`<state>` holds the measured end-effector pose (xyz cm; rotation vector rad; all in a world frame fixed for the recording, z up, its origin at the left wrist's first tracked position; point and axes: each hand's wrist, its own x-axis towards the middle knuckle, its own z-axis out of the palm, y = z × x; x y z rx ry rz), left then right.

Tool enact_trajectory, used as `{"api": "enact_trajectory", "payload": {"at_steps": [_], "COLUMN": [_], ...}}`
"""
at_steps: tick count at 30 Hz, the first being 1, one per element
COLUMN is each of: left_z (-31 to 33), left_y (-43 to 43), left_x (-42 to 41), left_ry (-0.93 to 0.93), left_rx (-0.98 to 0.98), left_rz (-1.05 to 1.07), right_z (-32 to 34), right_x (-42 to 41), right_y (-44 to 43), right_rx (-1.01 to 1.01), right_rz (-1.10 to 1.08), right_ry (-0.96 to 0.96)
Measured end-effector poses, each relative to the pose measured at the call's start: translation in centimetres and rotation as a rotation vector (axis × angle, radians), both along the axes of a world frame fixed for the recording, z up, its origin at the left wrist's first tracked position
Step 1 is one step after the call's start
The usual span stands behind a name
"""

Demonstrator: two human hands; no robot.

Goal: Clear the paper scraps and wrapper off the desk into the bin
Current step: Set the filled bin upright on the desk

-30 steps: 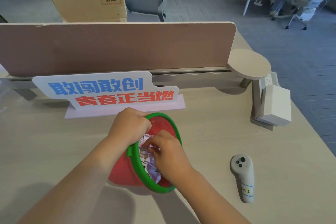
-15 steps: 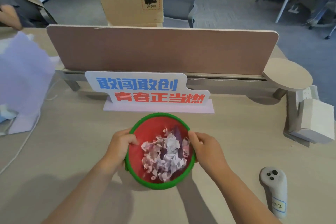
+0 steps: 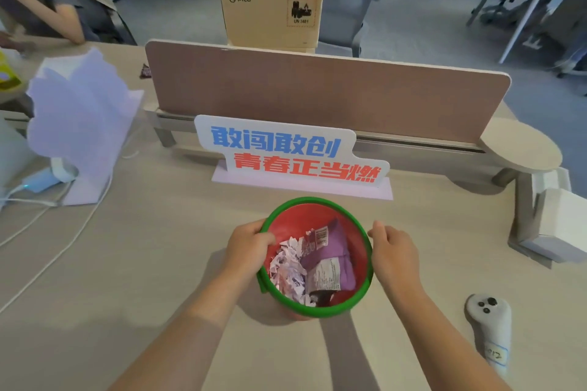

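The bin, red inside with a green rim, is sitting upright on the tabletop right in front of the person, just near of the lettered sign. Down in it, the purple wrapper is lying over to the right and the paper scraps are bunching up on the left, so the load looks to be in. The left hand is gripping the bin's left rim, thumb hooking over the green edge. The right hand is hovering at the right rim with its fingers loosely spread, clamped on nothing; whether it is actually touching the rim, I cannot tell. No stray scraps are showing on the bare tabletop around the bin, so by my reading this is the settling-down step. To do it well, the left hand ought to be keeping that rim level, because those scraps are light and a tilt could be spilling them back out. The white controller is lying near and to the right, well apart from the bin, so it is staying out of the way. One scan across the tabletop towards the cables on the left would be confirming nothing is left behind.
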<state>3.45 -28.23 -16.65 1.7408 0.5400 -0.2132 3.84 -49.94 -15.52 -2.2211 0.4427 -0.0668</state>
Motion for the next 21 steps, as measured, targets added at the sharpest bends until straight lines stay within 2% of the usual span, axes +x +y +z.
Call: {"api": "enact_trajectory", "payload": {"at_steps": [2,7,11,13,18,21], "left_z": [0.1,-0.3,-0.7,-1.0,-1.3,-1.6], "left_y": [0.2,0.5,0.6,0.7,1.2,1.5], "left_x": [-0.1,-0.5,-0.3,-0.4,-0.5,-0.7], "left_ry": [-0.003,0.002,0.015,0.019,0.050,0.054], "left_rx": [0.046,0.123,0.118,0.119,0.128,0.128], "left_rz": [-0.044,-0.058,-0.041,-0.026,0.018,0.000], "right_z": [1.2,0.9,-0.2,-0.7,-2.3,-3.3], "right_x": [0.2,0.0,-0.9,-1.2,-1.4,-1.4], "right_y": [-0.3,-0.9,-1.5,-1.7,-1.8,-2.0], "right_rx": [0.038,0.284,0.749,0.873,0.855,0.719], "right_rz": [-0.003,-0.045,0.100,0.147,0.165,-0.063], "right_ry": [-0.016,0.055,0.316,0.307,0.290,0.265]}}
